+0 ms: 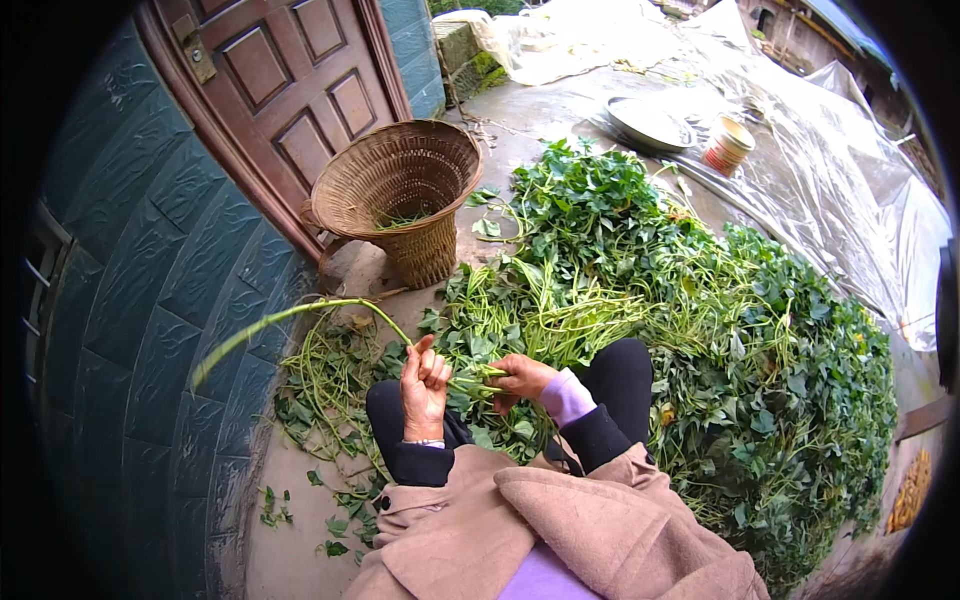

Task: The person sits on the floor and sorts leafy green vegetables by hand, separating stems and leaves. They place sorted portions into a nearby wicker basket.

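Observation:
My left hand (424, 386) is raised over my left knee with its fingers closed on a long green vine stem (300, 307), which arches away to the left. Close by on the right, my right hand (519, 377) grips several green stems (471, 384) that reach across towards the left hand. In front of me and to my right spreads a large heap of leafy green vines (585, 307). A smaller pile of stems and leaves (322, 390) lies to the left of my knees. The fingertips of the right hand are partly hidden by the stems.
A flared wicker basket (427, 247) with some green bits inside stands by a brown panelled door (255, 64). Dark green wall tiles (135, 322) run along the left. Farther back are a round metal pan (649, 127), a tub (727, 146) and clear plastic sheeting (817, 195).

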`<state>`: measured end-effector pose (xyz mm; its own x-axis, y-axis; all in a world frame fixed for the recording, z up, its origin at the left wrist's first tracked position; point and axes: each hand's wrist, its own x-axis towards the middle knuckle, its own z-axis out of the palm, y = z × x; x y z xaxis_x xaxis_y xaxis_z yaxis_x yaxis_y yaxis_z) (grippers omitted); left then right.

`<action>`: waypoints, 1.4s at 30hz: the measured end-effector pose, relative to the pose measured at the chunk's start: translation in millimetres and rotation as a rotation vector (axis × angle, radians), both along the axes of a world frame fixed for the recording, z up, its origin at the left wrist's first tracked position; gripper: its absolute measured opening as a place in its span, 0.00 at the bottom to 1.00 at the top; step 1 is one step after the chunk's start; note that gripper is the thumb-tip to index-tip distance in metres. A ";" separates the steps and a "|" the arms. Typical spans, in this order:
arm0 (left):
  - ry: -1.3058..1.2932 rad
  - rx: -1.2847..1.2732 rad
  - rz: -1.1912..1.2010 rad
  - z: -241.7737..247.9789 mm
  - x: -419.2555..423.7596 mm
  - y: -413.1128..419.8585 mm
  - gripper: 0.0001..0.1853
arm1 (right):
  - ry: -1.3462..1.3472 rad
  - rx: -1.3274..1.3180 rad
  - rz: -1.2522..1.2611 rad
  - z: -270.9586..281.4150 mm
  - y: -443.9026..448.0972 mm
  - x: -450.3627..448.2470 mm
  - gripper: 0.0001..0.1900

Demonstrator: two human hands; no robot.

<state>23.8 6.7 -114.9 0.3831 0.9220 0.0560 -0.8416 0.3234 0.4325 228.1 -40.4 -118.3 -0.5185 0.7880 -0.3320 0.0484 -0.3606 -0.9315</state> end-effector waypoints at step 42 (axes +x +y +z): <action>0.119 0.203 0.672 71.8 -116.2 64.7 0.17 | -0.070 0.111 -0.711 -3.0 2.3 70.6 0.05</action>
<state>-92.3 71.4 -43.1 -0.2509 0.9365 0.2451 -0.7740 -0.3461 0.5302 298.7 -38.1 -121.3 0.1517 0.9579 -0.2438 -0.1015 -0.2303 -0.9678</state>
